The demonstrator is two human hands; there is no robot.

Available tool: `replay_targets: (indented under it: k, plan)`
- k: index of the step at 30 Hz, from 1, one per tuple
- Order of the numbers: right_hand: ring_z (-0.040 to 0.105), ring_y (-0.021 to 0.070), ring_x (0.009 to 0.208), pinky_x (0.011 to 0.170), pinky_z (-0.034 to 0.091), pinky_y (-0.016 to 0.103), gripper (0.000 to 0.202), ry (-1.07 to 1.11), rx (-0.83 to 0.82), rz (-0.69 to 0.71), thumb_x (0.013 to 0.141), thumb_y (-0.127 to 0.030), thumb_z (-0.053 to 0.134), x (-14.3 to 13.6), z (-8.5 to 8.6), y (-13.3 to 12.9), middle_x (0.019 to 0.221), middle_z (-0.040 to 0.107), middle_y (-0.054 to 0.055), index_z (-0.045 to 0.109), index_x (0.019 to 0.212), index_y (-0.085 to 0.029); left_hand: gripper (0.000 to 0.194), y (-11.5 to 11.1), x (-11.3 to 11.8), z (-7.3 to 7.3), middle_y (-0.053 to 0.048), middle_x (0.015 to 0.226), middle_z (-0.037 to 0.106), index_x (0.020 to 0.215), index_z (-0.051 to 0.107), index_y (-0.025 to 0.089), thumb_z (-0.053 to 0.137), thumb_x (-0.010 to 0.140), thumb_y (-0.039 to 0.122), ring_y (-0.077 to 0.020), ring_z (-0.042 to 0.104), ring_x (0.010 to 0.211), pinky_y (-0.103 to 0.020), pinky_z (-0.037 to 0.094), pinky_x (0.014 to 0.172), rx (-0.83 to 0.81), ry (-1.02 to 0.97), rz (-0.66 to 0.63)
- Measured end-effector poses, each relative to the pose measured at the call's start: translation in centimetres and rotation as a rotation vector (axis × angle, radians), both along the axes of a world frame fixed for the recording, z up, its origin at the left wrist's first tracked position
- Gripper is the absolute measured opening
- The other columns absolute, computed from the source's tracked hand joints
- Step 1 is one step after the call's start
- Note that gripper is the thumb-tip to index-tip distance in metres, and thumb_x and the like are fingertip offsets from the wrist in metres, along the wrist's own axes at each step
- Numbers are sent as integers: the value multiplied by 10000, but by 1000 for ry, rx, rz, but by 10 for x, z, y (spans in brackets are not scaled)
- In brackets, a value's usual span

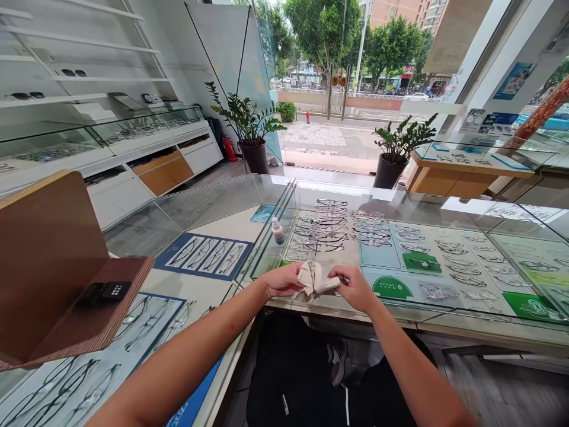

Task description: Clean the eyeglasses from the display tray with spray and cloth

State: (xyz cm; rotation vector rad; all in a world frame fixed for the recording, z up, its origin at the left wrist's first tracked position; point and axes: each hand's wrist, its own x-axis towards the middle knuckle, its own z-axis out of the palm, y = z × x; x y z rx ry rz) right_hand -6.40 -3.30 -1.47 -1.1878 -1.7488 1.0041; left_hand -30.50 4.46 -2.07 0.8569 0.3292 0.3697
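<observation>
A crumpled pale beige cloth is held between my two hands above the near edge of the glass counter. Its left side is in my left hand, with the fingers closed on it. On the other side my right hand pinches the cloth between thumb and fingers. Whether anything lies inside the folds is hidden. Just beyond, several rows of eyeglasses lie on the counter. A small white bottle stands upright to the left of them.
Glass display counters with eyeglasses stretch to the right. On the left, a brown open box-like stand rests over a case of frames. Potted plants flank the glass door beyond. My legs are under the counter edge.
</observation>
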Motion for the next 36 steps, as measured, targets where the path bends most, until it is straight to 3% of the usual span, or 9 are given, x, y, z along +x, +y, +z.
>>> replay_targets:
  k: [6,11,15,21,25,27,31,36]
  plan:
    - [326,118,567,586,284,281,95,-29,24,13,855,-247,627,-1,5,0,576,446,-55,665,781,-200,486,0,2,2,-106,955,811,1032,769,112,1006,616,199,-202,776,850,-273,594,849,-5,41,62]
    - [354,126,578,609,322,281,151,-46,30,2,891,-278,626,-2,8,-2,588,488,-40,661,764,-205,580,-2,3,7,-137,1001,813,1202,728,108,972,701,269,-244,793,854,-304,610,807,1,30,53]
    - [368,129,572,620,344,288,166,-17,22,17,903,-287,631,-2,7,-2,594,523,-35,663,761,-209,579,-3,2,10,-118,937,807,1220,718,106,964,744,325,-246,793,830,-308,615,791,-10,14,23]
    - [367,140,579,630,337,298,149,-33,22,6,910,-290,631,-1,4,-2,587,493,-41,667,785,-217,477,-6,1,7,-105,888,792,1142,749,99,949,786,344,-233,786,874,-286,594,824,-19,-6,56]
    - [455,150,623,746,405,324,130,-55,36,8,920,-278,625,-1,8,-4,644,600,-28,673,815,-217,517,-7,4,8,-107,881,791,1070,777,94,1018,650,274,-227,774,864,-268,581,822,1,12,88]
    - [513,160,667,814,426,341,117,-72,47,4,923,-258,628,-2,11,-6,689,649,-19,682,828,-217,519,-9,7,10,-107,866,784,1016,786,93,1037,619,312,-213,755,819,-262,573,787,-3,19,103]
    - [580,176,700,880,443,369,132,-99,50,5,960,-226,617,-4,16,-10,709,697,-10,700,856,-223,490,-15,12,16,-96,795,753,892,785,76,1002,699,470,-153,690,712,-228,539,708,-37,28,158]
    - [595,189,745,938,441,410,158,-119,83,-13,981,-300,633,-1,11,-13,790,739,11,718,872,-225,404,-18,13,21,-78,807,751,891,783,93,947,795,450,-143,679,697,-222,532,676,-85,10,192]
